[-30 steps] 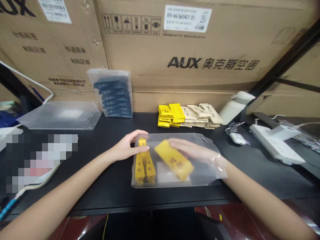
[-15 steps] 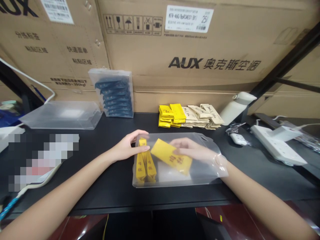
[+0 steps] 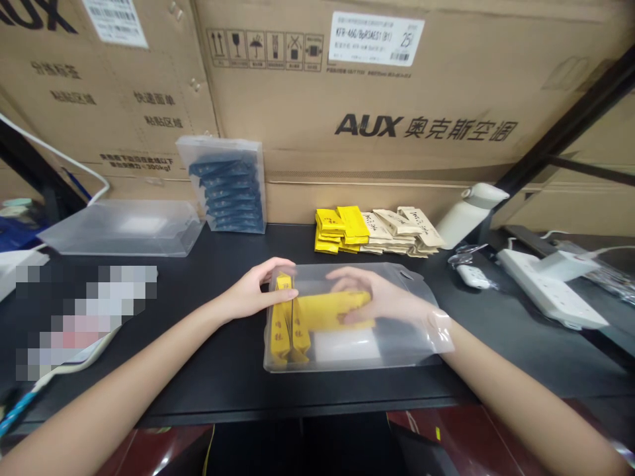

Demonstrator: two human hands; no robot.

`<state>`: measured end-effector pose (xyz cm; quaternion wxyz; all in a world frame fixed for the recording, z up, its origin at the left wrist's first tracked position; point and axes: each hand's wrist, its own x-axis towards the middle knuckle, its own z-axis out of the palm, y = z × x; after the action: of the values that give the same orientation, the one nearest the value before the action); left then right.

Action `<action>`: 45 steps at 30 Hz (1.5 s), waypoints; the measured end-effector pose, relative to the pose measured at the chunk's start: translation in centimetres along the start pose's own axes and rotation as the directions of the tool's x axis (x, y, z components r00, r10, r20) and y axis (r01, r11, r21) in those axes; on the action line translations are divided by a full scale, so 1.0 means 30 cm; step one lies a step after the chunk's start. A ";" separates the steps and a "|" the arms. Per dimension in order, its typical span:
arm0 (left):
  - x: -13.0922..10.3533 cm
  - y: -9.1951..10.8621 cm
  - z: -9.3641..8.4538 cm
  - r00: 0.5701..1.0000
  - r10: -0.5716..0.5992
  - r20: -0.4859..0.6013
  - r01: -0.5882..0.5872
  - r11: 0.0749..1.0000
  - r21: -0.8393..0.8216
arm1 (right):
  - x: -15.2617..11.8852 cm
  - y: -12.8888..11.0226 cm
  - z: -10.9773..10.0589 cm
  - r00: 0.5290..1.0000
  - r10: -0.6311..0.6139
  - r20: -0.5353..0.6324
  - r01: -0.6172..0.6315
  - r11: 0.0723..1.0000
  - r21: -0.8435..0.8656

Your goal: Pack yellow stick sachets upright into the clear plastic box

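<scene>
A clear plastic box [image 3: 397,347] lies on its side on the black table, its opening toward the right. Inside its left end, two yellow packets [image 3: 278,334] stand side by side. My left hand [image 3: 262,287] grips the box's left end, thumb on top and fingers behind the far edge. Through the opening reaches my right hand [image 3: 380,294], seen through the plastic. It is closed on another yellow packet [image 3: 322,311], which lies crosswise with its left end close to the two packets. Some fingertips are blurred by the plastic.
Yellow packets [image 3: 353,225] and beige packets [image 3: 419,228] are stacked at the back. A clear box of blue packets [image 3: 228,192] stands behind, beside another clear box [image 3: 124,228]. To the right are a white bottle [image 3: 469,215], a wrapped white item [image 3: 472,276] and a power strip [image 3: 550,284].
Inside the box, my right hand has turned the yellow packet from a slant to nearly level and brought it nearer the two packets. My left hand stays put.
</scene>
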<state>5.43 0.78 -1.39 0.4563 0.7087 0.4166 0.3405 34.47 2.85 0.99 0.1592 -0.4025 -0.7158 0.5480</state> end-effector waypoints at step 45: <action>-0.007 0.010 -0.002 0.999 -0.024 0.024 0.023 0.999 0.046 | 0.012 0.015 0.008 0.979 -0.197 0.050 0.185 0.967 0.178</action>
<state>5.38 0.55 -1.11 0.4492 0.7181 0.4269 0.3168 34.25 3.00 0.43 0.2214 -0.2979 -0.7061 0.6031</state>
